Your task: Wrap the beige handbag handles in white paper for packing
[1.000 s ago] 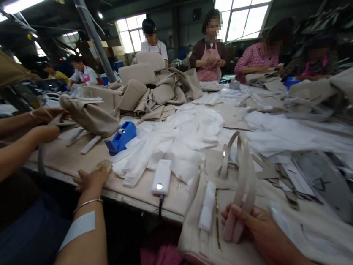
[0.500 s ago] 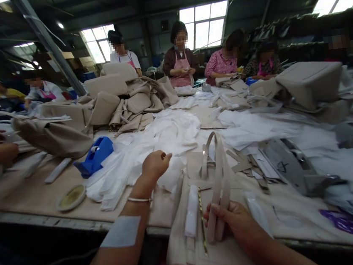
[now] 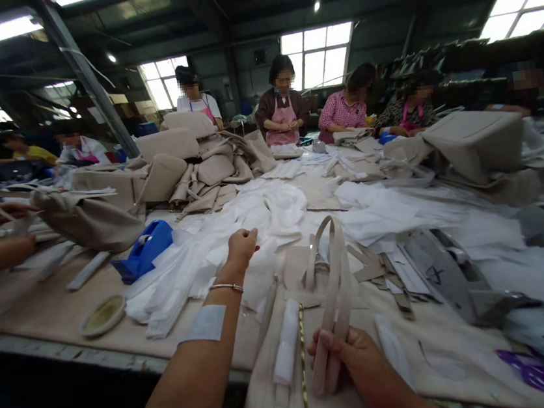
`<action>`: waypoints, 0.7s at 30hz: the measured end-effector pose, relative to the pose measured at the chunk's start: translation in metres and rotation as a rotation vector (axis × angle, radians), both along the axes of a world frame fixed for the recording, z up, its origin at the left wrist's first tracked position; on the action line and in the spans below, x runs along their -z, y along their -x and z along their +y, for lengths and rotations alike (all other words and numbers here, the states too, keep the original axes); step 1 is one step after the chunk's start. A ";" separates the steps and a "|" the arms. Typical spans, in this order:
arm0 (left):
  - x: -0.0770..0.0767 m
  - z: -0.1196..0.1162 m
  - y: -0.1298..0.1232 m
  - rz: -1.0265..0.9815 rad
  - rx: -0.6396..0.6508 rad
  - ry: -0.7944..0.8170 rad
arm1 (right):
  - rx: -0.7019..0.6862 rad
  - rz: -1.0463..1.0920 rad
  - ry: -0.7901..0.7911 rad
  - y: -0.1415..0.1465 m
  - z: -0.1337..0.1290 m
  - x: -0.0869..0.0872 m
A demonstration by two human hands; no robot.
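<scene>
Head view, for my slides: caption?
Right hand grips looped straps of a soft beige handbag; left hand near crumpled white sheets.

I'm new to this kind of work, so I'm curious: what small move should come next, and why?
Probably lower the left hand onto the white sheets: it reaches out among them, while the right hand grips the handles.

The left arm (image 3: 200, 369) is extended forward from the lower edge, its elbow barely bent. The left hand (image 3: 243, 243) is raised ahead, with its back shown and its fingers curled in. The right hand (image 3: 350, 352) is held lower and nearer, angled inward, with thumb and bent fingers closed in a grip.
</scene>
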State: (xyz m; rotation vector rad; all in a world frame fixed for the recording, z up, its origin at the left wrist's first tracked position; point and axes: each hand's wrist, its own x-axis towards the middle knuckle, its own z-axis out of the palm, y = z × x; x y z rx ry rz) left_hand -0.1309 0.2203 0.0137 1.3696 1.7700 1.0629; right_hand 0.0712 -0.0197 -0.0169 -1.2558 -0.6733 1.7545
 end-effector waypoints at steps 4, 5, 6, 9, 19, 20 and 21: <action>-0.013 -0.018 0.027 -0.185 -0.013 0.039 | 0.006 0.008 0.011 0.002 -0.001 -0.001; -0.015 -0.024 0.033 -0.237 0.022 0.075 | 0.012 0.011 0.009 0.002 -0.001 -0.001; -0.017 -0.032 0.038 -0.285 0.062 0.115 | 0.017 0.010 0.006 0.002 -0.002 -0.001; -0.018 -0.059 0.047 -0.379 0.151 0.218 | 0.007 -0.002 0.001 0.001 -0.003 0.000; -0.019 -0.145 0.049 -0.215 0.255 0.132 | -0.073 -0.043 0.007 -0.002 0.000 0.009; -0.023 -0.150 0.051 -0.173 0.226 0.098 | -0.073 -0.042 0.005 -0.002 -0.001 0.010; -0.028 -0.154 0.053 -0.136 0.190 0.062 | -0.070 -0.041 0.002 -0.002 -0.001 0.010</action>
